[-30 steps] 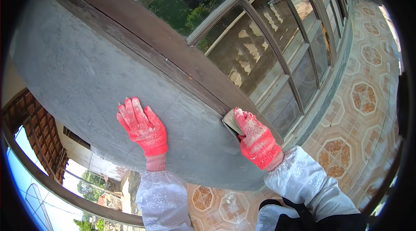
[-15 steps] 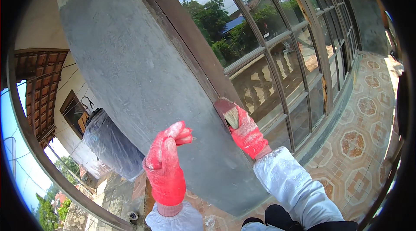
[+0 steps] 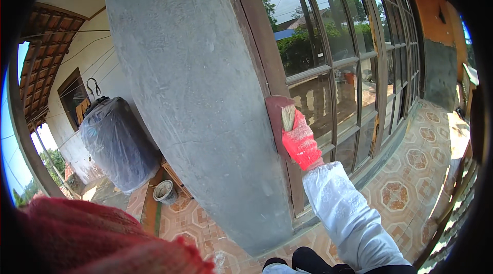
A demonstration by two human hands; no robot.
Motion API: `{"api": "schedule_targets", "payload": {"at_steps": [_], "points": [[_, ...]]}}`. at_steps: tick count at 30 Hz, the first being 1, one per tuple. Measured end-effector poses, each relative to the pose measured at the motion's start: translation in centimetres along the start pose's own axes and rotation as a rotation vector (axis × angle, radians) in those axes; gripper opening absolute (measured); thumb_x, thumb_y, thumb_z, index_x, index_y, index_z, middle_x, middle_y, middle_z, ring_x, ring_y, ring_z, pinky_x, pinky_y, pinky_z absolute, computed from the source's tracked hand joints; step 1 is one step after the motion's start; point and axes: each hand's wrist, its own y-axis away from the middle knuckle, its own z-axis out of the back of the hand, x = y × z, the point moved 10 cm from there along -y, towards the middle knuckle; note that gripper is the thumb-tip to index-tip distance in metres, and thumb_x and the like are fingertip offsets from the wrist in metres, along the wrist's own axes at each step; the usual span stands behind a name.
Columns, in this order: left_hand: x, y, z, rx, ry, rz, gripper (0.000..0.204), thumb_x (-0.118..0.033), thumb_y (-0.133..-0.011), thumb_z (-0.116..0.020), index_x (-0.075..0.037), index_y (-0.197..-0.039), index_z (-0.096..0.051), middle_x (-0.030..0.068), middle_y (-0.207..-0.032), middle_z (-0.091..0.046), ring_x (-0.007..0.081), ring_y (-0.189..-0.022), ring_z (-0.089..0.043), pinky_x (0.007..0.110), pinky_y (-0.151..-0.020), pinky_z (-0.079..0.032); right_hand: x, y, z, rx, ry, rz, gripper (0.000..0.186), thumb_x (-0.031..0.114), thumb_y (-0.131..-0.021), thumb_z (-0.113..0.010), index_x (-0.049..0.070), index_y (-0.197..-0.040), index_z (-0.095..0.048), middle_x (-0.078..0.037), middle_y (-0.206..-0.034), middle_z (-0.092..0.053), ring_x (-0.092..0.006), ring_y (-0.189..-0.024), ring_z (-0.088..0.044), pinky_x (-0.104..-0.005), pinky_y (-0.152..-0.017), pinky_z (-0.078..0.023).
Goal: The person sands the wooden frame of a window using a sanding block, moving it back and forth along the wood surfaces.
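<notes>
My right hand [image 3: 302, 144], in a red glove dusted with white, is closed at the brown wooden window frame [image 3: 256, 32]. Pale bristles of a paintbrush [image 3: 288, 118] show at its fingers. Against them lies a folded dark red sheet [image 3: 276, 115] that looks like sandpaper, pressed along the seam between the frame and the grey plastered pillar [image 3: 200, 94]. The brush's handle is hidden in the glove. My left hand [image 3: 108, 240], also gloved in red, is a large blur close up at the lower left; its fingers cannot be made out.
A plastic-wrapped bulky object [image 3: 120, 140] stands left of the pillar, with a stained bucket [image 3: 165, 192] near its foot. Glass panes [image 3: 303, 94] run along the wall to the right. Patterned tiles [image 3: 394, 195] cover the floor; a railing [image 3: 452, 217] borders the right side.
My left hand has come from in front of the pillar to close up at the lower left. My right hand stays at the frame with brush and sheet. The view has shifted, bringing the bucket into sight.
</notes>
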Motion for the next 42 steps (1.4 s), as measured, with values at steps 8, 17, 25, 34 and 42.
{"api": "schedule_targets", "payload": {"at_steps": [8, 17, 25, 34, 42], "points": [[3.7, 4.5, 0.7, -0.111, 0.098, -0.089, 0.029, -0.016, -0.092, -0.046, 0.004, -0.107, -0.059, 0.0218, -0.100, -0.063, 0.0302, -0.078, -0.061, 0.041, -0.074, -0.051, -10.4, 6.0, -2.3, -0.047, 0.051, 0.072, 0.054, 0.018, -0.087, -0.062, 0.009, -0.138, -0.045, -0.016, -0.127, -0.060, -0.0318, -0.122, -0.057, -0.0390, -0.099, -0.047], [10.5, 3.0, -0.6, -0.132, 0.197, -0.228, 0.030, -0.018, -0.092, -0.048, 0.004, -0.110, -0.057, 0.0249, -0.105, -0.060, 0.0337, -0.073, -0.061, 0.042, -0.065, -0.056, 5.8, -4.9, 1.8, -0.307, 0.188, 0.176, 0.049, 0.016, -0.088, -0.060, 0.010, -0.135, -0.048, -0.020, -0.119, -0.063, -0.0395, -0.114, -0.059, -0.0437, -0.093, -0.049], [29.8, -7.9, -8.7, -0.150, 0.068, 0.541, 0.022, -0.005, -0.094, -0.050, -0.001, -0.112, -0.062, 0.0128, -0.113, -0.062, 0.0242, -0.103, -0.060, 0.034, -0.093, -0.045, 1.8, -1.1, 2.0, -0.029, 0.112, -0.068, 0.031, 0.028, -0.087, -0.064, 0.009, -0.111, -0.062, -0.011, -0.111, -0.065, -0.0253, -0.107, -0.062, -0.0349, -0.091, -0.048], [37.5, -15.1, -18.5, -0.037, -0.280, 0.185, 0.044, -0.016, -0.086, -0.068, -0.005, -0.127, -0.055, 0.0128, -0.137, -0.050, 0.0352, -0.133, -0.042, 0.049, -0.113, -0.031, 14.0, -12.1, 2.5, -0.062, 0.150, -0.112, 0.045, 0.023, -0.087, -0.065, 0.008, -0.128, -0.054, -0.017, -0.121, -0.064, -0.0357, -0.116, -0.059, -0.0392, -0.096, -0.049], [36.4, -14.5, -20.5, 0.086, -0.324, 0.111, 0.045, -0.020, -0.086, -0.068, -0.003, -0.125, -0.057, 0.0137, -0.133, -0.052, 0.0372, -0.133, -0.041, 0.053, -0.114, -0.029, 12.3, -9.7, 2.2, -0.020, 0.093, -0.206, 0.045, 0.027, -0.087, -0.064, 0.009, -0.127, -0.055, -0.016, -0.114, -0.066, -0.0344, -0.114, -0.061, -0.0376, -0.095, -0.049]]}}
